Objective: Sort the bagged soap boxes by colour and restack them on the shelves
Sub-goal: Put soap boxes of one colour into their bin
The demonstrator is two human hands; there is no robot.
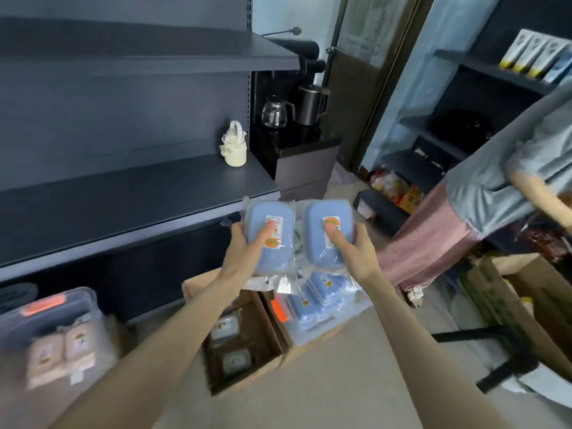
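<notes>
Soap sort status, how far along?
Done: floor stock looks grouped, pink in the lidded bin, blue in the clear tray, pale ones in the carton. In hand: left hand and right hand each hold a blue box. Left: restacking; the shelf shows only a cream bottle.

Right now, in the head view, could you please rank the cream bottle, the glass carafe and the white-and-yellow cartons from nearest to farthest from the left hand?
1. Cream bottle, on the shelf beyond the left hand.
2. Glass carafe, farther back on the black counter.
3. White-and-yellow cartons, high on the far right shelf.
</notes>
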